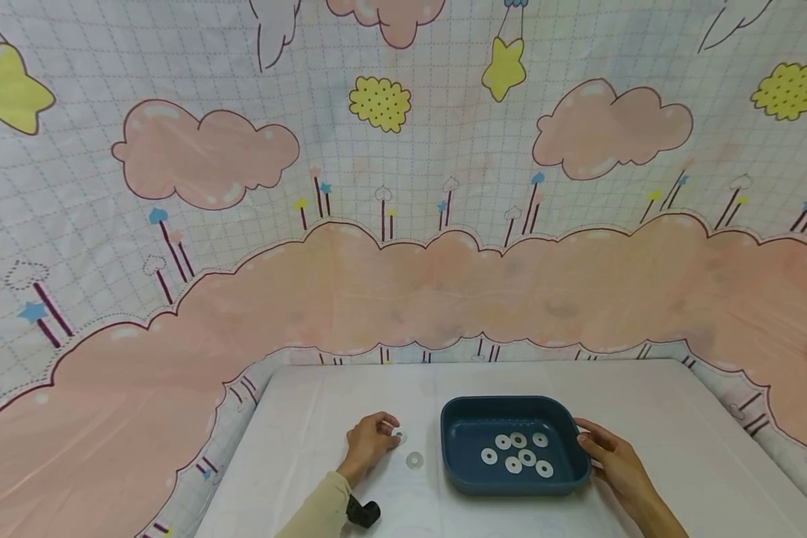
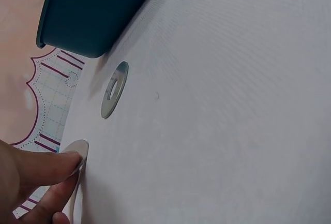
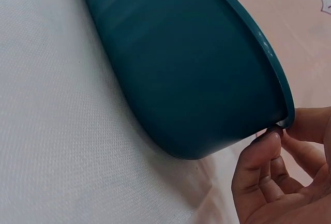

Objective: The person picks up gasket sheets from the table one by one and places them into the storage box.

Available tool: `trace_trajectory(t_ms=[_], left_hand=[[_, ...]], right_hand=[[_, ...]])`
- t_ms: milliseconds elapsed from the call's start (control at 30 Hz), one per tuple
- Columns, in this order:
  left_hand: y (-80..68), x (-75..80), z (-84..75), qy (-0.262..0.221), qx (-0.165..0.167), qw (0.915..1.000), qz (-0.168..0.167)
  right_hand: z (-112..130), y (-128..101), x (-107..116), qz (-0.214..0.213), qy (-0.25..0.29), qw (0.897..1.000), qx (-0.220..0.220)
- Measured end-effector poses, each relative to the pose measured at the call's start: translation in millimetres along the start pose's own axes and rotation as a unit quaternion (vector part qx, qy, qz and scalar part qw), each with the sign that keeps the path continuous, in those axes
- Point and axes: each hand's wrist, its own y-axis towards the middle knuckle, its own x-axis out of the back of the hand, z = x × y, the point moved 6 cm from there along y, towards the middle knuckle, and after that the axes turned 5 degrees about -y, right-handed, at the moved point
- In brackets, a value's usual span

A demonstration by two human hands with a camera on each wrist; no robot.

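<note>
My left hand [image 1: 368, 443] pinches a flat metal washer [image 2: 80, 148] between thumb and finger, at the left of the table. Beside it a second washer [image 1: 414, 460] lies flat on the white surface; the left wrist view shows that one between the hand and the container. On the right stands a dark blue rectangular tub [image 1: 511, 489], with several washers [image 1: 544, 469] scattered over its floor. My right hand [image 1: 615, 463] holds the tub by its right end, thumb and fingers at the rim [image 3: 282, 87] in the right wrist view.
A white cloth covers the table [image 1: 323, 396]. Behind it hangs a curtain [image 1: 444, 291] printed with clouds and stars, which also falls along both sides. A black strapped device [image 1: 363, 513] sits on the left wrist, by the cream sleeve [image 1: 319, 508].
</note>
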Motion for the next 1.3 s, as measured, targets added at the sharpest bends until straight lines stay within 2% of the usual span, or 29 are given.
trace_trajectory(t_ms=[200,400,567,767,967,1300], left_hand=[[-2.7,2.2,-3.3,0.015,0.007,0.9998,0.004],[-8.8,4.4,-6.1,0.0,0.025,0.9994,0.025],[-13.2,8.9,-15.8,-0.043,-0.009,0.9981,0.042],[-20.8,13.4,-33.5,-0.062,-0.042,0.9951,0.065],[-28.5,12.9,-50.6,-0.078,-0.042,0.9916,0.094],[-32.6,14.5,-76.9,-0.105,-0.053,0.9871,0.109]], right_hand=[[0.6,-0.8,-0.9,0.0,0.001,1.0,-0.003],[0.5,-1.4,-1.3,0.002,0.006,1.0,-0.002],[0.5,-1.6,-1.6,0.002,0.012,1.0,0.0],[0.7,-1.5,-2.1,0.001,0.011,1.0,0.003],[0.7,-1.1,-1.6,0.004,0.008,1.0,0.003],[-0.9,1.5,-1.2,0.001,0.0,1.0,-0.001]])
